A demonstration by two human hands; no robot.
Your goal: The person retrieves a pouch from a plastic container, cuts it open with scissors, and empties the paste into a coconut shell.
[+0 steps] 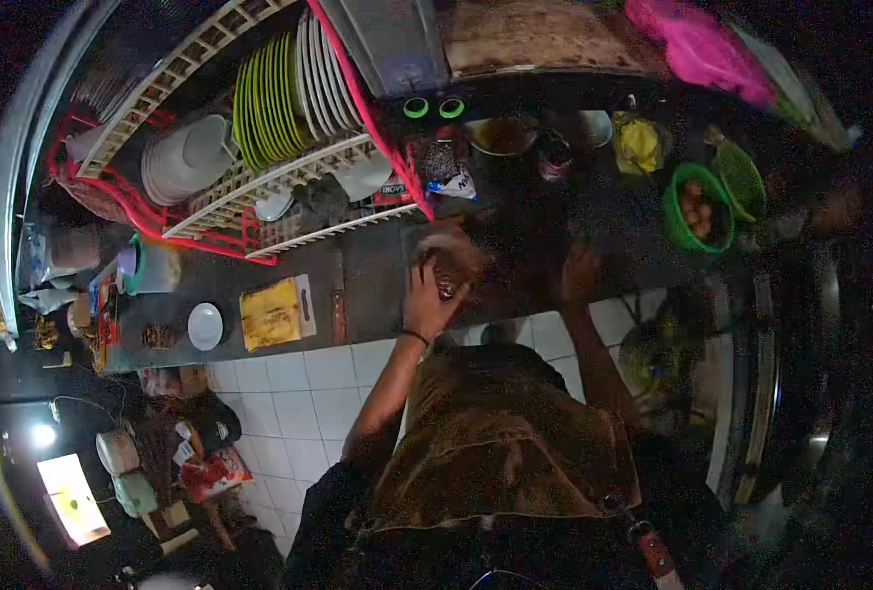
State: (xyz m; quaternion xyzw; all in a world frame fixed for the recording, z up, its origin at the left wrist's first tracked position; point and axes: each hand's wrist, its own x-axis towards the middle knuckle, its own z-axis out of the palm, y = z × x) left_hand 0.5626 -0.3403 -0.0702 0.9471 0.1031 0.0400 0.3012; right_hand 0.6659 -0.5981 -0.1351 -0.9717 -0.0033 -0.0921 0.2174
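My left hand, with a dark band at the wrist, is curled around a dark, shiny, roundish thing at the counter's front edge. Its kind is hard to make out in the dim light. Just beyond it lies a blurred brownish round shape. Over to the right, my right hand rests on the dark counter with its fingers stretched forward and nothing visible in them. To the left of my left hand are a yellow cutting board and a small white dish.
A dish rack with green and white plates stands at the back left. Bowls, a jar and packets line the counter's back. At right sits a green basket holding round brownish items. White floor tiles show below the counter.
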